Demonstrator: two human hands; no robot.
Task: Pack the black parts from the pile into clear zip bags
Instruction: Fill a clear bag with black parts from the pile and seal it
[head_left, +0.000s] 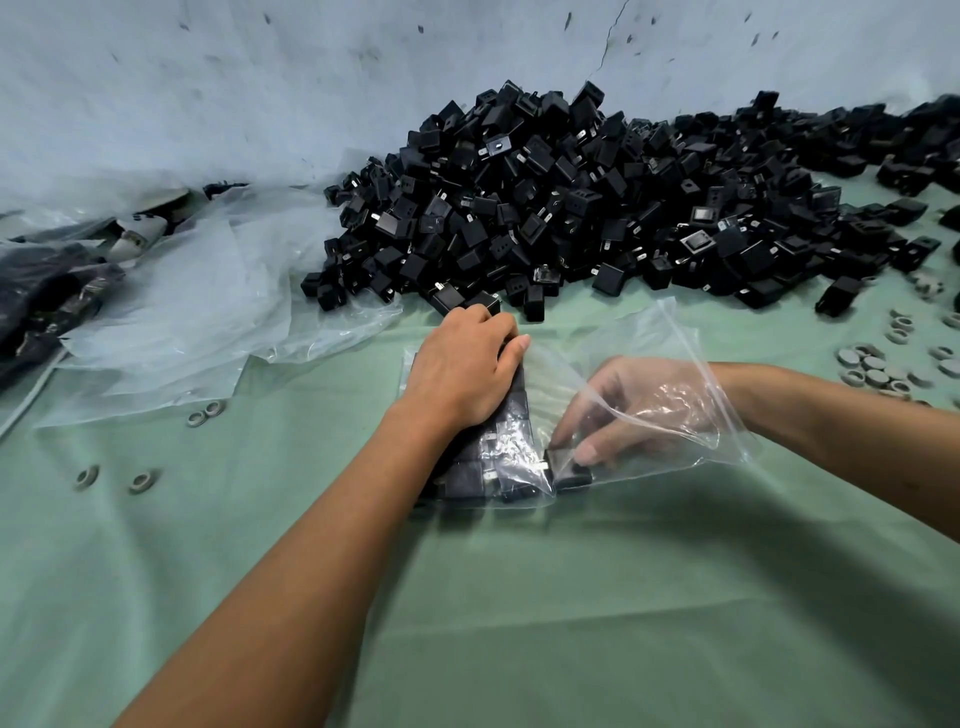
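One pile of black parts (597, 208), uncounted; two hands; four loose grey rings at left (140, 480).

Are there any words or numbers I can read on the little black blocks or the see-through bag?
No readable text anywhere.
Pile of small black plastic parts: no print legible; any marks are too small and blurred.
Clear plastic zip bag: plain, no label visible.
Small grey rings: no markings visible.

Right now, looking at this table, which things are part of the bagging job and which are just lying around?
Part of the job:
- pile of black parts
- clear zip bag, partly filled
- left hand pressing on the bagged parts
- right hand inside the bag, placing a black part

Lying about:
- grey rings
- loose plastic sheeting
- dark bundle at far left
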